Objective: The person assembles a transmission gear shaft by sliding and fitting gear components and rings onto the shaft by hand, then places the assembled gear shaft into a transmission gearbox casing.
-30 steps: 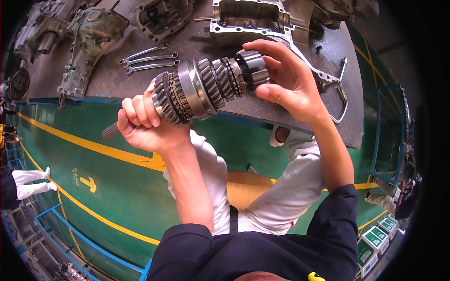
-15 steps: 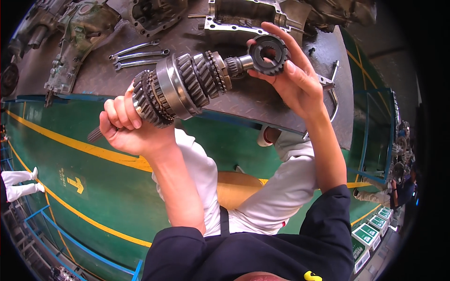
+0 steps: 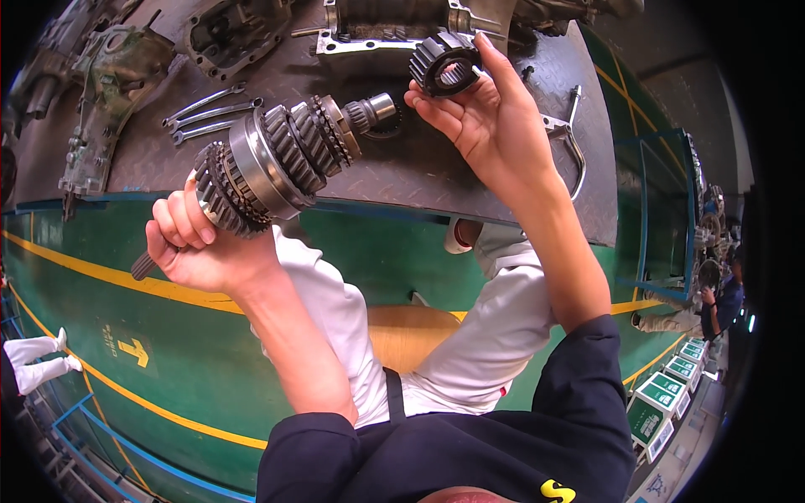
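My left hand [image 3: 201, 251] is closed round the lower end of a gear shaft [image 3: 256, 168] stacked with helical gears and a broad shiny ring. The shaft slants up to the right, its bare tip [image 3: 383, 104] over the table. My right hand [image 3: 507, 142] grips a dark gear [image 3: 444, 71] with outer teeth and a splined bore between thumb and fingers. That gear is tilted and stands apart from the shaft's tip, up and to the right of it. Fingers partly hide its lower edge.
On the metal table [image 3: 419, 180] lie several wrenches [image 3: 210, 117], an open gearbox housing [image 3: 386, 42], a greasy casing [image 3: 122, 84] and a puller-like metal tool [image 3: 566, 138]. Below are a wooden stool [image 3: 407, 335] and a green floor [image 3: 184, 352]. Other people [image 3: 725, 293] stand at the sides.
The gear in my right hand has come away from the shaft's tip, up and to the left in view, and is turned. The shaft in my left hand has shifted left and slightly down.
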Motion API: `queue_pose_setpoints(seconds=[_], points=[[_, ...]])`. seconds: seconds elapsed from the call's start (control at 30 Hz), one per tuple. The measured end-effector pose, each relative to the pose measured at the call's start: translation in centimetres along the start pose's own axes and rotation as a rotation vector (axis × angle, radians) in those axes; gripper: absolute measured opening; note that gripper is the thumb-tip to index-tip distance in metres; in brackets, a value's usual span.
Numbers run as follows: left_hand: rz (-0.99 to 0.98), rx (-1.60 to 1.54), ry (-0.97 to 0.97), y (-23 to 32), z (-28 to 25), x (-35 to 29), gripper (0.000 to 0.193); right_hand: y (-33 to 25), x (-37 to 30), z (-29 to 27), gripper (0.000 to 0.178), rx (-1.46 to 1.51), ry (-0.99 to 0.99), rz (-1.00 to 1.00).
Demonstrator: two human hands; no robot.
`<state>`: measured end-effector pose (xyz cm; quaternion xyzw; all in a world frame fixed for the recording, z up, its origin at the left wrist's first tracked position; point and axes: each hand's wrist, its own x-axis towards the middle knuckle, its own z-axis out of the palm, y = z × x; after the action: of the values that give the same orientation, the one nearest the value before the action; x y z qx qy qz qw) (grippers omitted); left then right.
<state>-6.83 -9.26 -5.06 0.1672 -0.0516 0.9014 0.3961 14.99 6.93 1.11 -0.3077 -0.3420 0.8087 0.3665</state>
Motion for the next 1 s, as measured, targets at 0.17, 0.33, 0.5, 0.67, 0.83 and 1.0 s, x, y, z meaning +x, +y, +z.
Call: queue_pose_setpoints(seconds=[0.17,0.33,0.5,0.67,0.83,1.0], points=[[-0.034,-0.048,-0.023,0.1,-0.2,0.0,0.031,0.2,0.1,-0.5,0.048,-0.321,-0.149,-0.268],[0.034,0.029,0.096,-0.1,0.6,0.0,0.035,-0.8,-0.5,-1.1,0.062,-0.556,-0.332,-0.393],[0.008,-0.031,0.059,-0.4,0.6,0.1,0.035,0.4,-0.4,-1.2,0.071,-0.696,-0.542,-0.509],[-0.045,-0.208,0.025,-0.8,1.0,0.0,0.035,0.1,-0.9,0.2,0.073,-0.799,-0.604,-0.6],[-0.022,-0.17,0.031,-1.2,1.0,-0.1,0.034,0.8,-1.0,0.4,0.072,-0.68,-0.634,-0.532],[0.016,-0.176,0.028,-1.9,1.0,-0.1,0.034,0.5,-1.1,0.7,0.073,-0.751,-0.719,-0.65]])
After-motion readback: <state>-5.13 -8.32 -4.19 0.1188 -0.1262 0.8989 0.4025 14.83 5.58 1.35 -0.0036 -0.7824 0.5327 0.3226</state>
